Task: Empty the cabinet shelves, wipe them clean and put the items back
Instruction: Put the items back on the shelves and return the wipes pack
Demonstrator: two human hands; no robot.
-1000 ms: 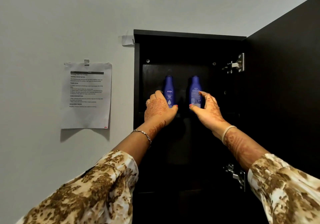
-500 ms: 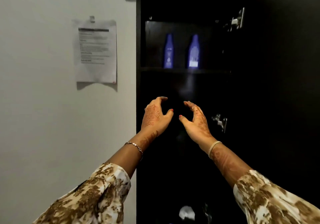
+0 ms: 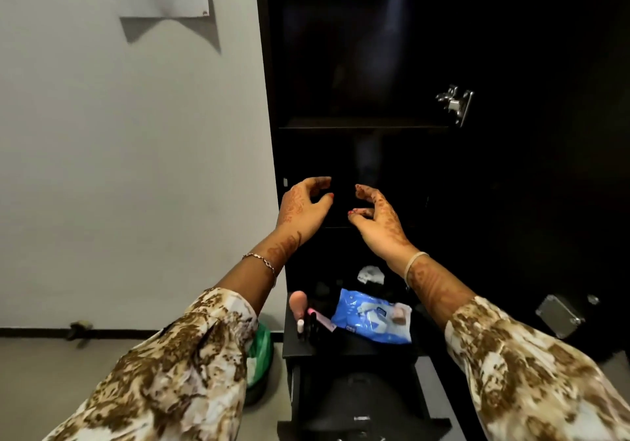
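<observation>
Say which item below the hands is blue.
The flat wipes pack, lying right of the pink bottle and nearer the camera than the crumpled white wad; neither of those is blue.

The left arm [image 3: 252, 277] and right arm [image 3: 433, 287] were extended forward and upward. The left grip [image 3: 303, 207] and right grip [image 3: 378, 222] were near level, palms facing, a gap between them, fingers loosely curled, holding nothing.

Nothing legible (print on the blue packet [image 3: 371, 318] is too blurred).
</observation>
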